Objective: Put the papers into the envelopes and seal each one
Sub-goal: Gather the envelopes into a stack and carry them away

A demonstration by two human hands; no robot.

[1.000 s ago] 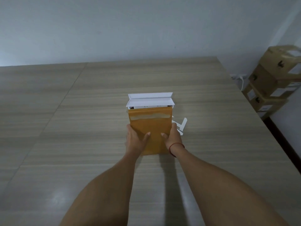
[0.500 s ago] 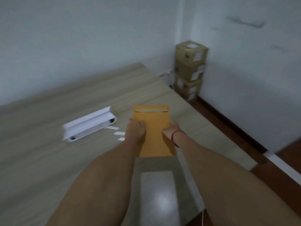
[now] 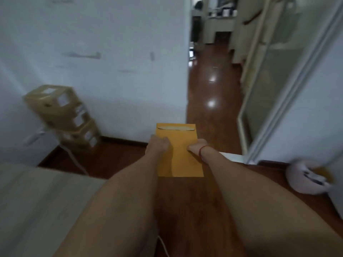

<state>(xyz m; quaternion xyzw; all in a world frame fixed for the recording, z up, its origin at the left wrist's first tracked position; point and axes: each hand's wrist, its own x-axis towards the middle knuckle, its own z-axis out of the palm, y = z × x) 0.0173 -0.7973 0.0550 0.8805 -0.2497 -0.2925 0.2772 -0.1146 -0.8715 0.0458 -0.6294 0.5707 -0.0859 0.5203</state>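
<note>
Right now you hold the manila envelope [image 3: 179, 154] in the air, out beyond the edge of the table [image 3: 37, 191]. Your left hand [image 3: 157, 145] curls round one long edge and your right hand [image 3: 196, 147] pinches the other. I cannot tell whether the flap is stuck down. If it isn't, tilting the envelope could spill the paper, and a slack grip would drop it well off the table.

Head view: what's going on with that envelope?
A person holds a yellow-orange paper envelope in both hands, the left hand gripping its left edge and the right hand its right edge. It is over the reddish wooden floor, past the corner of the grey wooden table. Whether it is sealed cannot be told.
</note>
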